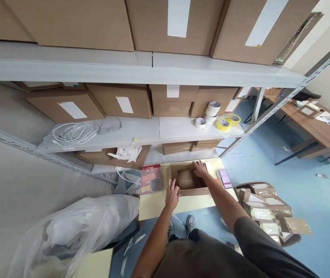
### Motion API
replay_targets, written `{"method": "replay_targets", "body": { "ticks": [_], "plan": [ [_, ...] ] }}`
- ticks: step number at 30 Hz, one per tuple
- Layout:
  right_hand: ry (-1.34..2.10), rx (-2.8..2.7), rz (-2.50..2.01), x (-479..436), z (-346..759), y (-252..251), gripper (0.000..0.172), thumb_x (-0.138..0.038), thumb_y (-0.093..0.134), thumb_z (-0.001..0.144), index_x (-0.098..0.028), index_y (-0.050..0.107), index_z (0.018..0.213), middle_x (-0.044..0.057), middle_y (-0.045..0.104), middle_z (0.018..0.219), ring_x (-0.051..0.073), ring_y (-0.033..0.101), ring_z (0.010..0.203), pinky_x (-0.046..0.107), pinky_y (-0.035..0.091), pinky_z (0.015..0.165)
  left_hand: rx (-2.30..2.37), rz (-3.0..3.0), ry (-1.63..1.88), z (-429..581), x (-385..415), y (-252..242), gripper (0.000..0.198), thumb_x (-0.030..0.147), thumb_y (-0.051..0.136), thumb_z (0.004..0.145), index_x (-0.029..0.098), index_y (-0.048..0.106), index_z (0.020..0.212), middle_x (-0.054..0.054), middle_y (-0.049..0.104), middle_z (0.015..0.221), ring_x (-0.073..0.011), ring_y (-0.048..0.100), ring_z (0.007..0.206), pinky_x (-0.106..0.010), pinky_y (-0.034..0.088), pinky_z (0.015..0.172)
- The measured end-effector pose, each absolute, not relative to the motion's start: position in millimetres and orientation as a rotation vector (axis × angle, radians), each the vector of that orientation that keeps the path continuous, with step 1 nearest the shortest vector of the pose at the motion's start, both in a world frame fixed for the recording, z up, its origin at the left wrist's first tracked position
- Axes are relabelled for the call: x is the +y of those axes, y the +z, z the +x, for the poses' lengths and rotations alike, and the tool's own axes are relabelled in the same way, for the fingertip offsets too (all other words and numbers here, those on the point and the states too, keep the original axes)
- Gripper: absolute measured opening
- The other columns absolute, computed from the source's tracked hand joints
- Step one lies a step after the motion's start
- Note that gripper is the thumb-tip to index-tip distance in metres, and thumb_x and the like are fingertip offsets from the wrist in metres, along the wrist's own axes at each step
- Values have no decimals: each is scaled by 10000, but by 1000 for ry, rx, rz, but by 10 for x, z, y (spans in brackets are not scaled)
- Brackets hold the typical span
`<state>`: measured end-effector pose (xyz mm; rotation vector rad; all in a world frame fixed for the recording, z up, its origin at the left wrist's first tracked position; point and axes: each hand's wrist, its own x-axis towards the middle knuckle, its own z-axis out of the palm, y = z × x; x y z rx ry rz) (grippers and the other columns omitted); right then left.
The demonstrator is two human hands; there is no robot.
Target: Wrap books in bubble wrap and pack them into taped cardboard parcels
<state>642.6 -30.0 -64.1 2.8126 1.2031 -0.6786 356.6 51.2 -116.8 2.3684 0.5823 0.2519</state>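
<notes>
An open cardboard box (186, 178) stands upright on a pale yellow board, its inside showing brown cardboard. My left hand (172, 194) is at the near left corner of the box, with the fingers along the left wall and the thumb over the near side. At the far right part of the rim, my right hand (200, 169) grips the edge with bent fingers, partly hiding that wall. A red and pink printed packet (151, 179) lies left of the box. To its right is a phone (225, 178) with a lit screen.
Above the yellow board (153, 208) rises a grey shelf rack (141, 133) with cardboard boxes, tape rolls (223, 124) and a coiled white cable (76, 133). A large plastic bag (95, 220) is on the left. A carton of small boxes (269, 210) sits on the floor at right.
</notes>
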Motion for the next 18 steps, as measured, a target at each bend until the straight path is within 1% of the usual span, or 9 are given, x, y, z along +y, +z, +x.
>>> {"method": "replay_targets", "body": {
  "ticks": [3,6,10,13,16,18],
  "plan": [
    [-674,1181,2853,-282,6398,-709,677,-207,527,932,-196,439,1602,216,453,1611,397,217,1592,608,201,1252,629,2376,255,3593,484,-1145,210,91,692,861,227,614,1000,-118,315,1749,-339,37,1668,-626,256,1315],
    [-683,1144,2911,-241,6375,-789,617,-173,519,920,-173,508,1537,259,500,1546,423,301,1535,695,147,1224,697,2344,213,3617,442,-1128,214,88,694,854,236,614,985,-109,299,1757,-337,75,1666,-603,287,1309],
    [-625,1141,3030,-181,6360,-959,558,-191,540,918,-214,570,1475,257,564,1475,433,369,1481,778,56,1184,793,2269,153,3637,410,-1138,246,72,688,834,249,624,993,-84,265,1771,-321,204,1649,-572,346,1278],
    [-581,1164,3101,-144,6379,-1058,510,-247,569,927,-211,608,1435,268,591,1431,450,395,1451,810,25,1164,828,2251,141,3645,418,-1123,250,78,714,813,243,635,984,-93,286,1764,-315,255,1635,-560,330,1282],
    [-572,1195,3109,-153,6417,-1050,518,-276,593,924,-174,612,1432,297,587,1429,462,401,1444,813,22,1165,815,2236,120,3649,423,-1057,250,82,735,796,231,652,979,-107,295,1759,-311,268,1631,-544,311,1289],
    [-634,1179,3106,-182,6430,-988,571,-285,613,911,-156,586,1467,303,566,1464,468,367,1478,809,28,1172,803,2216,95,3649,416,-1015,267,83,751,784,226,662,991,-114,290,1760,-314,271,1630,-539,310,1288]
  ]
}}
